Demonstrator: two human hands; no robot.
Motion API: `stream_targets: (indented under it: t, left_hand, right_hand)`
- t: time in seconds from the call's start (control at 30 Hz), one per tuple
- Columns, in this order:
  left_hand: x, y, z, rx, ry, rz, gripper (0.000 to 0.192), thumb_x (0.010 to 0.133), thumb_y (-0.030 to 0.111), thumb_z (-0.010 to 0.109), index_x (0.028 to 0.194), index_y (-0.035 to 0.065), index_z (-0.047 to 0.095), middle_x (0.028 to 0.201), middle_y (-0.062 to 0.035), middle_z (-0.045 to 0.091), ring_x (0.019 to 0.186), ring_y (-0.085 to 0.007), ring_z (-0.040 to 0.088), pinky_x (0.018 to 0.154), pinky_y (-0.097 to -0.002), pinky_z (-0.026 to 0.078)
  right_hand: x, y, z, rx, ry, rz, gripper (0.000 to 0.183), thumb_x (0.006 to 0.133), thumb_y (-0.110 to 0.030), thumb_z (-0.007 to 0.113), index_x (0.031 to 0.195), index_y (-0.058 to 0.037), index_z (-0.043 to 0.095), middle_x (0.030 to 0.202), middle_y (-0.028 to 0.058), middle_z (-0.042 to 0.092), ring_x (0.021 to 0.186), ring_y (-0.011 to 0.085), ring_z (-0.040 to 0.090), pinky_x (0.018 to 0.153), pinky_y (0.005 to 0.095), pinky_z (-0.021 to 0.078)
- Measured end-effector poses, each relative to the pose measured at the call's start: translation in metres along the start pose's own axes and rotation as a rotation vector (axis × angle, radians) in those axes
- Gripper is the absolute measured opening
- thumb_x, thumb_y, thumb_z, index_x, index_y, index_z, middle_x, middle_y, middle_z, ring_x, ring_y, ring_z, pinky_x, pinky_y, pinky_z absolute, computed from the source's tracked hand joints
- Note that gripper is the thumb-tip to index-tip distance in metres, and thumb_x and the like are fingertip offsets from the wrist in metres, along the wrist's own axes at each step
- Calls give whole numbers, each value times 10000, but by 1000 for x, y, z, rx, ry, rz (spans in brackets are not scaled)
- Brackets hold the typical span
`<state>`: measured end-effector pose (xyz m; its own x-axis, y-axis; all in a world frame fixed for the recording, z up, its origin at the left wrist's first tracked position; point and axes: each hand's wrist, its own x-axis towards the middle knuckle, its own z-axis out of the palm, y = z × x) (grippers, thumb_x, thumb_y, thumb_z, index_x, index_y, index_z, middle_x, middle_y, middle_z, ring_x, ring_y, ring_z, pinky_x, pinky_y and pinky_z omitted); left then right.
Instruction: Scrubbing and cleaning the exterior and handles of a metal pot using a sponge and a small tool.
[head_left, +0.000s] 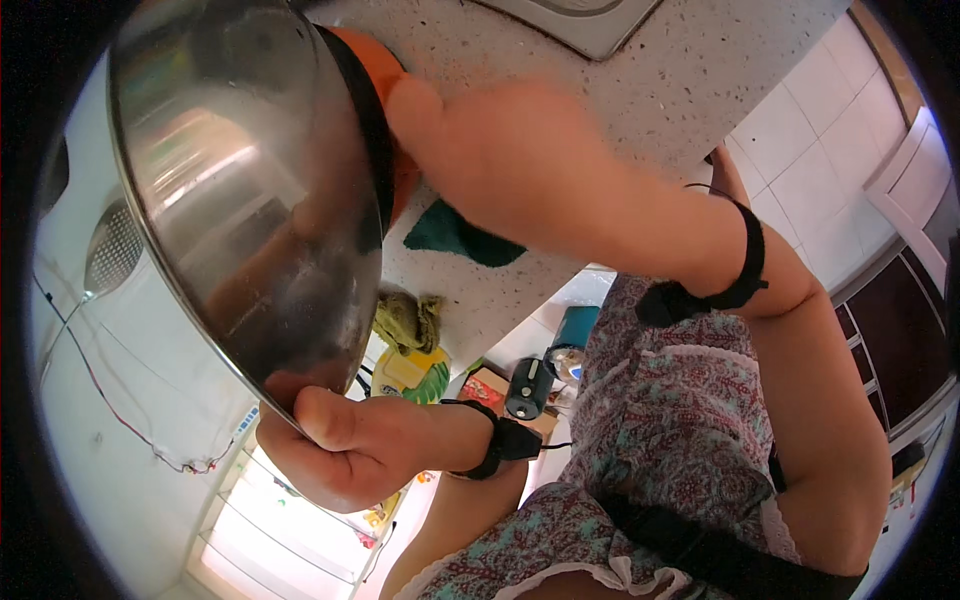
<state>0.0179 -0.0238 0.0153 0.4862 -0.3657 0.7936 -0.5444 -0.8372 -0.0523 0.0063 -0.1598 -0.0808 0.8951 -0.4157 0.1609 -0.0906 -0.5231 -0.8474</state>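
A large stainless steel bowl (247, 187) is tilted on its side, its shiny outside towards me. My left hand (352, 442) grips its rim at the lower end, thumb on the outer wall and fingers round the edge. Against the bowl's right side is an orange object (379, 64) with a black band (367, 112) along its edge; most of it is hidden, and what it is stays unclear. My right hand (487, 142), slightly blurred, holds this orange part with the thumb at its edge; its other fingers are out of sight.
A dark green cloth (465, 236) and a crumpled olive cloth (409, 321) lie on the speckled countertop (645, 97). A sink rim (600, 30) is at the top. Past the counter's edge are a yellow container (412, 371) and a black device (529, 390). A perforated ladle (112, 247) hangs at left.
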Motion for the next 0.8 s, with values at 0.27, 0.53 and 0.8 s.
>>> stream_targets:
  t: [0.27, 0.53, 0.8]
  left_hand:
    - [-1, 1, 2, -50, 22, -17, 517, 943, 443, 543, 715, -20, 533, 599, -96, 457, 545, -166, 416, 480, -348, 392]
    - [0, 1, 0, -45, 0, -29, 498, 954, 408, 541, 698, -19, 522, 596, -92, 447, 551, -155, 419, 480, -328, 403]
    - [0, -1, 1, -51, 13, 4, 491, 956, 395, 543, 691, -16, 506, 593, -87, 439, 542, -148, 417, 479, -331, 403]
  right_hand:
    - [0, 5, 2, -56, -15, -62, 174, 845, -147, 508, 942, -25, 430, 619, 153, 594, 565, 378, 603, 460, 482, 449]
    - [-3, 2, 8, -37, 42, -63, 166, 835, -141, 510, 919, -26, 423, 587, 149, 579, 544, 383, 593, 444, 490, 439]
    - [-10, -2, 14, 39, -2, -20, 170, 844, -139, 507, 933, -34, 408, 578, 147, 575, 521, 392, 580, 438, 491, 435]
